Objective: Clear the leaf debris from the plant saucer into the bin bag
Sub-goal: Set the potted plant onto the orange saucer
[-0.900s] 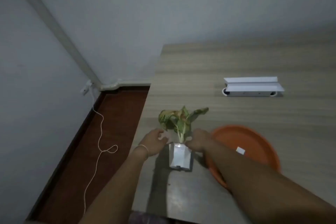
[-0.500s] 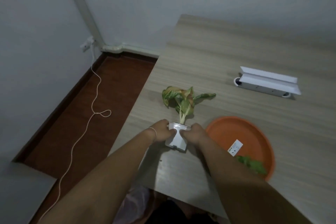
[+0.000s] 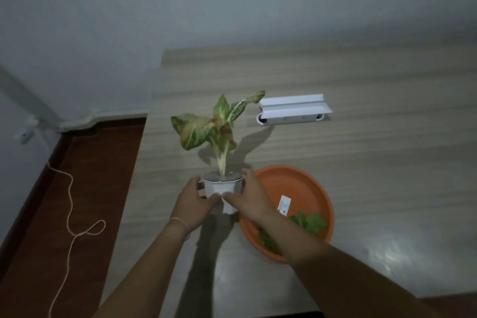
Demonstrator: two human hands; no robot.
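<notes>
A small white plant pot (image 3: 222, 186) with a green and pink leafy plant (image 3: 210, 128) stands on the wooden table, just left of the orange saucer (image 3: 291, 181). My left hand (image 3: 192, 205) and my right hand (image 3: 249, 197) both clasp the pot's sides. Green leaf debris (image 3: 308, 222) lies in the saucer's near part, partly hidden by my right forearm. A white label (image 3: 284, 204) lies in the saucer's middle. No bin bag is in view.
A white folded box-like object (image 3: 294, 110) lies on the table (image 3: 374, 162) behind the saucer. The table's left edge drops to a red-brown floor (image 3: 85, 188) with a loose white cord (image 3: 74, 217). A grey wall stands behind.
My hands closed around the pot after reaching beside it. The camera view shifted, so the plant now looks closer and more upright, and leaf debris in the saucer came into sight.
</notes>
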